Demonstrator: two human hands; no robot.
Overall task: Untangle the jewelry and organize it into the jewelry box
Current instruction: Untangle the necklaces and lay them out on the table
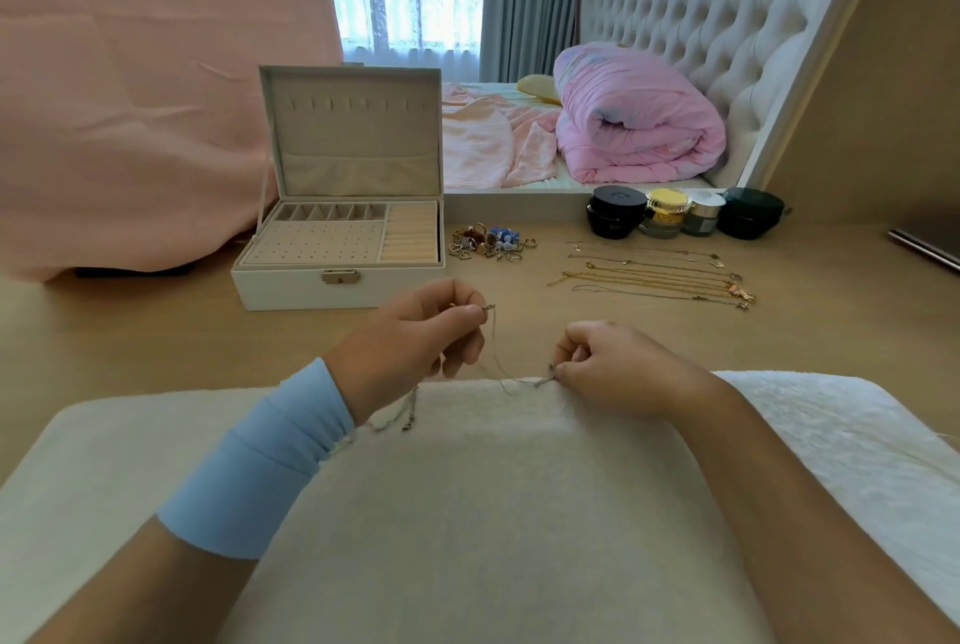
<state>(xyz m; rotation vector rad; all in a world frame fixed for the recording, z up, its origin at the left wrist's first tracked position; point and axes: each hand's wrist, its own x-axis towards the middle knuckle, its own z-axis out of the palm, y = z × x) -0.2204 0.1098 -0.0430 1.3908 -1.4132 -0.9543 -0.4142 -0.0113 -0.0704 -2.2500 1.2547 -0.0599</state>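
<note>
A thin silver chain (497,363) stretches between my two hands above a white fluffy towel (519,487). My left hand (415,331) pinches one part of it near a clasp, and more chain hangs below that hand down to the towel. My right hand (602,363) pinches the chain's other part at the towel's far edge. The white jewelry box (340,280) stands open at the back left, its trays holding nothing visible. Right of it lies a heap of rings and charms (491,243). Several gold and silver chains (654,274) lie straightened in rows further right.
Several cosmetic jars (685,213) stand behind the laid-out chains. A bed with a rolled pink quilt (639,124) is beyond the wooden table (156,331). A pink cloth (130,98) covers something at the left. A dark flat object (924,246) sits at the right edge.
</note>
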